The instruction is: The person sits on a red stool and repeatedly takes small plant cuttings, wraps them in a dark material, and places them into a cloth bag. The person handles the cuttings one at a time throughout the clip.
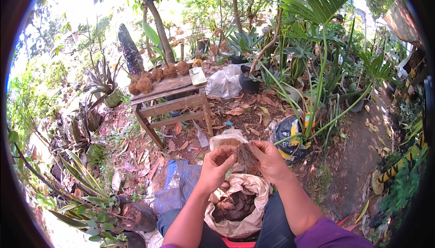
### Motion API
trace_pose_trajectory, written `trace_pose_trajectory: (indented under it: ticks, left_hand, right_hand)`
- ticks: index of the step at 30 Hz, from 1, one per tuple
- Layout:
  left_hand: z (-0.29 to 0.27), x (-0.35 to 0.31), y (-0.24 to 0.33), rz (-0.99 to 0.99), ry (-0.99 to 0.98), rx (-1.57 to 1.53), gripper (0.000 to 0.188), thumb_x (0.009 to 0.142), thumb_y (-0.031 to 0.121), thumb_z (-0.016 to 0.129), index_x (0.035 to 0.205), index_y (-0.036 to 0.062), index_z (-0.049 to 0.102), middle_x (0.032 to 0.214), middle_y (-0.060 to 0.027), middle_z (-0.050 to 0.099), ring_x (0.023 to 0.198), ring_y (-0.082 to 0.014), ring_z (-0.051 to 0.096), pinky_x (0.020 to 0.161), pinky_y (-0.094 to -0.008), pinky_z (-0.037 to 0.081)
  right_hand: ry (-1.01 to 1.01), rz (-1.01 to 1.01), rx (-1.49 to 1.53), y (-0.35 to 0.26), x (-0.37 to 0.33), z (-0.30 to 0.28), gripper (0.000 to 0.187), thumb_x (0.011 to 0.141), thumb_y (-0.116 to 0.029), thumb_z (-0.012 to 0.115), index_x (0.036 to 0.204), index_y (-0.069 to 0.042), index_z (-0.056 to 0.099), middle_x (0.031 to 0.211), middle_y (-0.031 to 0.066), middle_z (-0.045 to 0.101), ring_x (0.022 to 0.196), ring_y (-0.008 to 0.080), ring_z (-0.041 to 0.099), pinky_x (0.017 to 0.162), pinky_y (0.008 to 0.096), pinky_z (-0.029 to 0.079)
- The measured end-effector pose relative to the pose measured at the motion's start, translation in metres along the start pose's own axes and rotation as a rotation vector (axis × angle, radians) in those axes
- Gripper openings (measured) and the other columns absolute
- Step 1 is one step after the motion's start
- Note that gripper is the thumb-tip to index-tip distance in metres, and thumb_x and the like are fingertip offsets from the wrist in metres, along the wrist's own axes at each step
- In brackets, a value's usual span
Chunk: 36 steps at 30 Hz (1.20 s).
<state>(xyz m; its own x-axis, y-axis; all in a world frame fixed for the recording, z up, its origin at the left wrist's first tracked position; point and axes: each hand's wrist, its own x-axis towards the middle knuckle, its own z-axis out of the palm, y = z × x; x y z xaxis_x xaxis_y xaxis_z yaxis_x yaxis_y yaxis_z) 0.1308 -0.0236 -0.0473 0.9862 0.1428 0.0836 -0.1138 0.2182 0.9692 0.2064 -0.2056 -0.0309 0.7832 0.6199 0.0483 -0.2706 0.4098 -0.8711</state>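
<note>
Between my hands is a clump of dark brown fibre [246, 158], raised above an open sack. My left hand [216, 165] is closed in a pinch at the clump's left edge. My right hand [271, 162] grips its upper right side between thumb and fingers. Below them, between my knees, stands a pale woven sack [244, 228] with its rim rolled down. Brown fibrous material [234, 206] lies inside the sack. Just beyond my hands sits a clear plastic bag [218, 142] with something brownish in it, partly hidden by my fingers.
A low wooden table [170, 89] ahead left carries several round fibre balls [145, 84] and a small pale box [197, 76]. A blue sheet [179, 187] lies left of the sack. A black bag [290, 134] and a tall split-leaf plant [324, 62] stand at right.
</note>
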Motion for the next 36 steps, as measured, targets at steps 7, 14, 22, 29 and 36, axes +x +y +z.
trace_pose_trajectory:
  ticks: [7,14,22,29,36]
  left_hand:
    - [0.022,-0.001,0.008,0.251,0.253,0.419,0.037,0.094,0.009,0.076,0.128,-0.0040,0.070,0.116,-0.0113,0.075,0.103,-0.0161,0.069,0.095,-0.0329,0.053]
    - [0.017,-0.002,0.008,0.302,0.210,0.485,0.042,0.089,0.011,0.081,0.126,-0.0060,0.071,0.115,-0.0150,0.075,0.105,-0.0209,0.070,0.097,-0.0346,0.053]
    - [0.013,-0.004,0.011,0.255,0.225,0.466,0.041,0.085,0.011,0.084,0.120,-0.0074,0.072,0.112,-0.0144,0.076,0.103,-0.0191,0.070,0.097,-0.0344,0.053]
    - [0.013,-0.005,0.011,0.213,0.240,0.404,0.033,0.083,0.012,0.085,0.109,-0.0061,0.074,0.101,-0.0121,0.076,0.098,-0.0182,0.070,0.093,-0.0336,0.053]
    - [0.014,-0.007,0.017,0.252,0.291,0.518,0.028,0.082,0.011,0.085,0.102,-0.0053,0.074,0.094,-0.0115,0.076,0.091,-0.0187,0.070,0.088,-0.0345,0.054]
  right_hand:
    - [0.250,-0.202,-0.561,-0.009,-0.004,0.009,0.020,0.103,-0.016,0.072,0.109,0.003,0.072,0.098,0.0007,0.073,0.088,0.0061,0.066,0.078,0.0239,0.054]
    - [0.167,-0.168,-0.509,0.001,-0.003,0.014,0.019,0.100,-0.007,0.073,0.115,0.005,0.073,0.098,0.0036,0.075,0.088,0.0071,0.066,0.078,0.0248,0.055]
    - [0.152,-0.242,-0.520,0.010,0.001,0.016,0.013,0.101,-0.005,0.070,0.111,0.004,0.074,0.097,0.0008,0.074,0.085,0.0056,0.064,0.074,0.0226,0.052]
    - [0.131,-0.145,-0.490,0.007,-0.001,0.018,0.013,0.103,-0.007,0.069,0.112,0.001,0.072,0.092,-0.0014,0.070,0.075,0.0043,0.059,0.066,0.0229,0.047]
    - [0.097,-0.173,-0.497,0.005,-0.002,0.018,0.013,0.104,-0.008,0.068,0.115,0.000,0.070,0.089,-0.0041,0.066,0.068,0.0024,0.055,0.060,0.0210,0.043]
